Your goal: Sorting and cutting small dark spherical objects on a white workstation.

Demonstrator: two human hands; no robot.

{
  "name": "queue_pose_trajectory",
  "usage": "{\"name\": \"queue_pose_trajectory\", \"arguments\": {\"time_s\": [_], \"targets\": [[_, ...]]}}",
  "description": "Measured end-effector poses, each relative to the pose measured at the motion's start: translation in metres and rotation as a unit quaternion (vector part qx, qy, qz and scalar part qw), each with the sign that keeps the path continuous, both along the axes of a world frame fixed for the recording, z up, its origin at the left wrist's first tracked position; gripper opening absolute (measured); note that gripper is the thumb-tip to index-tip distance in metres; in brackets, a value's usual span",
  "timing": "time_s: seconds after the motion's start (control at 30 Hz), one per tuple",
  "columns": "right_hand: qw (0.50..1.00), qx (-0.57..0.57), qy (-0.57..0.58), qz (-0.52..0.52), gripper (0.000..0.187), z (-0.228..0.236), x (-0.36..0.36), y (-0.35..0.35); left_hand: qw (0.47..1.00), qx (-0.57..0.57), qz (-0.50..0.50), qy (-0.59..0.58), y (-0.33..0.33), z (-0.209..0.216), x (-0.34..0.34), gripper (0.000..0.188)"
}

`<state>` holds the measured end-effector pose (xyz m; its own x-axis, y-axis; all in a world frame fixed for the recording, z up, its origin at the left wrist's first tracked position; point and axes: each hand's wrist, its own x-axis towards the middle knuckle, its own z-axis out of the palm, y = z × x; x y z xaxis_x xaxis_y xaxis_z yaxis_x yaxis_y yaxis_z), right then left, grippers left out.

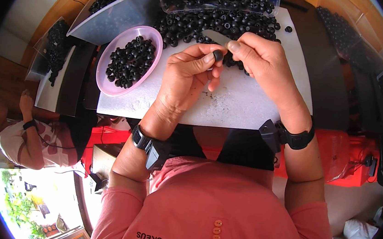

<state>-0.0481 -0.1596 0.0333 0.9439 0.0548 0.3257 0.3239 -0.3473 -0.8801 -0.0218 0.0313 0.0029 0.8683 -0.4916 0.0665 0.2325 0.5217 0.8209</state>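
Observation:
Between the thumb and fingers of my left hand [189, 66] is a small round black part [217, 55], shaped like a bead or cap. My right hand [264, 62] grips a small knife [216, 37] with a flat grey blade. The blade points left, just above the black part; whether they touch I cannot tell. Beyond my hands spreads a heap of the same black parts [196, 22], many with a hole showing. A pink oval bowl [104, 79] left of my left hand holds more of them.
The white work board [247, 113] carries dark specks near its front edge. A clear bin [165, 10] of black parts stands at the back, beside another tilted bin [104, 19]. Far left, another person [37, 144] sits at a separate table. Red plastic [335, 156] lies below right.

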Motion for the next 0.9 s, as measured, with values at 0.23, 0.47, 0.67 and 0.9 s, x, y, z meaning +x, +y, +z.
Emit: {"name": "queue_pose_trajectory", "arguments": {"time_s": [0.23,0.47,0.67,0.9], "targets": [[0.999,-0.03,-0.003,0.022,0.03,-0.0004,-0.0013,0.0022,1.0,-0.005,-0.008,0.014,0.0004,0.0007,-0.0008,0.014],[0.999,-0.039,-0.014,0.028,0.029,-0.0039,-0.0014,0.0027,1.0,-0.003,-0.018,0.022,0.0003,0.003,-0.0018,0.011],[0.999,-0.048,0.006,0.023,0.031,0.0,-0.0029,0.003,0.999,0.007,-0.023,0.026,0.0012,0.0026,-0.001,0.011],[0.998,-0.059,-0.002,0.026,0.033,0.0012,-0.0035,0.0042,0.999,0.011,-0.036,0.04,0.0034,0.0001,0.0011,0.014]]}}
